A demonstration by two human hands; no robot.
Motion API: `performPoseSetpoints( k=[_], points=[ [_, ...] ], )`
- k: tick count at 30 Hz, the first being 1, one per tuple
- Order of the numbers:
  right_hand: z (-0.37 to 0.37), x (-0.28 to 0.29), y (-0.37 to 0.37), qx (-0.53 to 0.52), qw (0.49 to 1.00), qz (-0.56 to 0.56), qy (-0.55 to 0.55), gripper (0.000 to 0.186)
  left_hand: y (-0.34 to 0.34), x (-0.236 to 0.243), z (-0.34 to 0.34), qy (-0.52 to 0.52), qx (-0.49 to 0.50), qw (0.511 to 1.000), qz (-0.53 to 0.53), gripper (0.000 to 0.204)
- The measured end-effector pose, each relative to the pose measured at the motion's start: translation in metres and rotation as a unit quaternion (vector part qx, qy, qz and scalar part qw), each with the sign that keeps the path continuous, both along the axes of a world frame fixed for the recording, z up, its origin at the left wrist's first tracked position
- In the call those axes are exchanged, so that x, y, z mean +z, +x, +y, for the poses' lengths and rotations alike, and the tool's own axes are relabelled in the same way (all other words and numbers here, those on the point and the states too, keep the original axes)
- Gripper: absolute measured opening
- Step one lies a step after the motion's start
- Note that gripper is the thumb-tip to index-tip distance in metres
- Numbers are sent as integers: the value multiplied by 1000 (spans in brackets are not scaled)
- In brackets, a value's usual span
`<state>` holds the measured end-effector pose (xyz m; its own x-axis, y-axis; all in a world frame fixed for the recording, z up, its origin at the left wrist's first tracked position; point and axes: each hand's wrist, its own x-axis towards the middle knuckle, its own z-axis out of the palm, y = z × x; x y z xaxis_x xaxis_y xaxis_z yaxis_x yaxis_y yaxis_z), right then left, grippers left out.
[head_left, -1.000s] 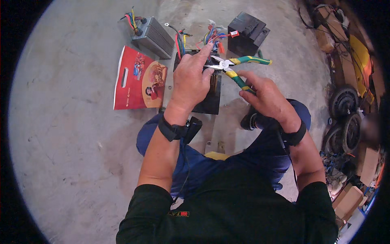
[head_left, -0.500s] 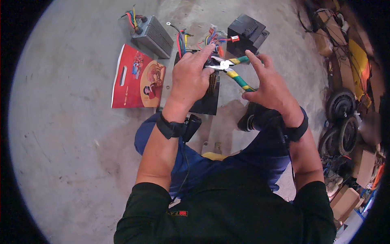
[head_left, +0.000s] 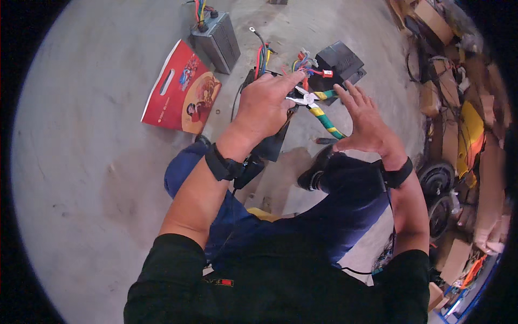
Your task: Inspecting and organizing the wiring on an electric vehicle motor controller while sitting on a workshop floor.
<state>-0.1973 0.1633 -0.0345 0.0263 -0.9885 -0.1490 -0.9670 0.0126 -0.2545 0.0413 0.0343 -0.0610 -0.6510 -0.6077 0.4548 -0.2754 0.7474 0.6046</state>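
Observation:
Pliers [head_left: 308,99] with green-and-yellow taped handles lie between my hands, jaws and handles spread apart. My right hand [head_left: 369,123] holds the handles, fingers at the upper one and thumb at the lower. My left hand [head_left: 261,105] bends over a dark box [head_left: 276,143] on the floor, thumb and index finger on either side of the jaws; what its fingers grip is hidden. Beyond its fingertips sticks out a bundle of coloured wires [head_left: 306,60] with a red connector [head_left: 327,73]. Another wire bundle [head_left: 263,56], including a black lead with a ring terminal, rises behind the hand.
A red carton-like bag [head_left: 181,94] stands at the left, beside a grey finned metal box [head_left: 218,43] with wires. Behind the pliers sits a black box [head_left: 341,58]. Cardboard, wheels [head_left: 436,179] and a yellow panel [head_left: 470,137] are piled along the right.
The view has shifted, so hands and objects appear lower and further right. My left hand stays by the wires, and my right hand stays at the spread pliers.

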Motion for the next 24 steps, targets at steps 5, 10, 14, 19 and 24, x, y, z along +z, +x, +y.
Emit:
performPoseSetpoints(
  k=[5, 10, 14, 19, 24],
  points=[
    [-12, 0, -7, 34, 998, -37, 30, 130, -2, 3, -2, -2, 5, 1000, 6, 60],
    [-20, 6, -4, 65, 995, -50, 53, 123, -1, 0, -2, 0, 2, 1000, 12, 60],
    [-16, 4, -4, 70, 996, -39, 37, 121, 3, -2, -1, -4, 1, 1000, 9, 59],
    [-14, 6, -4, 68, 997, -27, 28, 118, 13, -6, -13, -4, 156, 973, 167, 64],
    [-14, 12, 6, 81, 997, -9, 9, 118, 0, -51, -49, 207, 157, 920, 292, 53]
  ],
)
